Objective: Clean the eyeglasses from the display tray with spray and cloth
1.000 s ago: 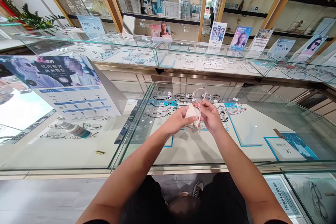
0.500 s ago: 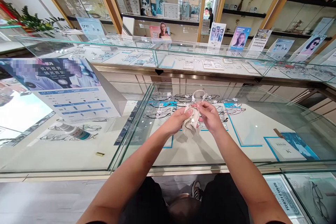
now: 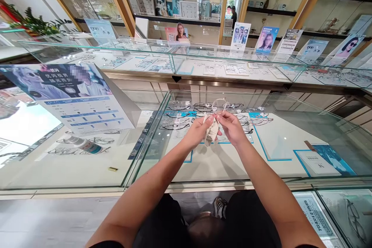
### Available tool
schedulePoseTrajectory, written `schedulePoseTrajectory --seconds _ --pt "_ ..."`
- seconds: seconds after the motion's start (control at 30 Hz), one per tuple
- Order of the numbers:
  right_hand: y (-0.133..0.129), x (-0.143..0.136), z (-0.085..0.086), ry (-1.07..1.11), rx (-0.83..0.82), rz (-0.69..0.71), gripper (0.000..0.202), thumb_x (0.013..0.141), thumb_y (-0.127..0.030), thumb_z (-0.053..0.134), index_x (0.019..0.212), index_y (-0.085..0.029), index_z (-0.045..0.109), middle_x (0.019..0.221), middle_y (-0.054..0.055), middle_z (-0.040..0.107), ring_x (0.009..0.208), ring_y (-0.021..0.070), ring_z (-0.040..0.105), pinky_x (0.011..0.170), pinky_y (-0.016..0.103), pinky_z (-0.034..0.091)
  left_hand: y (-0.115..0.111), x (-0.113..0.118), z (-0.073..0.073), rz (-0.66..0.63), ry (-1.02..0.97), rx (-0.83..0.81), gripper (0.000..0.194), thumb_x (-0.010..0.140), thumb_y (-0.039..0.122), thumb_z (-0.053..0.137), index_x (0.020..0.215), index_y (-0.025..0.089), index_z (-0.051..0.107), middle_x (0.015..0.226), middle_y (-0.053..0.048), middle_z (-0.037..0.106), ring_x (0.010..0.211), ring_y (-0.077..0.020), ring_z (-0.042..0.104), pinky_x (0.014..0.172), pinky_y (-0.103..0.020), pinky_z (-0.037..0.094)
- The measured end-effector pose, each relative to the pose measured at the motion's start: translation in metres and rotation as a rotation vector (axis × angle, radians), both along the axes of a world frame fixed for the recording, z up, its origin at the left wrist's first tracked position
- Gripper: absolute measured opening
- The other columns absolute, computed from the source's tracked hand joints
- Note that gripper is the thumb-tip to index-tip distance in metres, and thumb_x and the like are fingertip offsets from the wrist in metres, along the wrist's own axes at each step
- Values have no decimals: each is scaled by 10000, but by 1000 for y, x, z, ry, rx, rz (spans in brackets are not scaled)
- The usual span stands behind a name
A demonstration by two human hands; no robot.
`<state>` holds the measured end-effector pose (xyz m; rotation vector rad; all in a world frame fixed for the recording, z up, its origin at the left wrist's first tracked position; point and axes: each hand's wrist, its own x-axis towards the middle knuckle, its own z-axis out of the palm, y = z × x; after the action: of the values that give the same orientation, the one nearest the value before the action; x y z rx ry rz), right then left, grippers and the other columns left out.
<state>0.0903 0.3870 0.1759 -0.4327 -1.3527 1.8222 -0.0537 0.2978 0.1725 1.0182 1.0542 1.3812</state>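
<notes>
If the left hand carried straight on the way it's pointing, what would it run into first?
Past the cloth in its grip, the left hand would probably meet the right hand's fingers first; the depth between them is hard to judge.

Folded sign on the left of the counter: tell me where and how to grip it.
Probably best to pinch the folded sign across its top ridge, from above: its two panels meet there and spread apart below. Coming from above should also avoid the bottle by its lower front edge.
</notes>
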Motion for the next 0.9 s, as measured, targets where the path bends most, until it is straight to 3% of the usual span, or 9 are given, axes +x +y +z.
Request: schedulePoseTrajectory --seconds 0.1,0.17,0.33,0.53,0.67,0.9 --pt "3 0 1 -19 -90 28 362 725 -535 946 789 -245 740 919 10 805 494 88 445 439 277 388 1 -4 0 -85 -27 7 666 888 740 756 1203 153 742 825 -83 802 685 -217 740 671 -326 582" --pt "6 1 2 -17 -119 19 372 706 -525 952 774 -236 726 939 19 816 465 65 386 398 260 322 1 -6 1 -119 -31 29 624 878 672 810 1201 141 746 920 -105 820 797 -226 762 734 -316 576" --pt "9 -1 -1 -2 -127 -7 400 642 -520 989 765 -232 739 897 34 806 576 113 510 405 241 308 2 -2 0 -123 8 42 667 768 540 950 1248 144 709 981 -92 819 794 -184 726 751 -285 549" --pt "11 -4 -11 13 -57 -11 359 690 -512 980 762 -233 765 919 42 795 783 172 627 625 284 481 7 3 -7 57 74 -6 721 810 766 809 1161 146 700 729 -40 756 547 -144 620 549 -252 465" --pt "12 -5 -13 8 -50 -10 337 714 -513 960 769 -239 772 895 36 775 777 173 600 621 292 450 9 4 -6 70 84 -6 790 807 866 730 1102 133 736 677 -50 742 545 -165 628 538 -268 481" --pt "13 -3 -12 -12 -89 6 330 719 -512 950 798 -242 777 914 24 788 645 135 512 518 283 375 7 2 -4 -16 29 17 745 847 833 725 1148 153 767 808 -79 798 712 -220 728 649 -308 550"
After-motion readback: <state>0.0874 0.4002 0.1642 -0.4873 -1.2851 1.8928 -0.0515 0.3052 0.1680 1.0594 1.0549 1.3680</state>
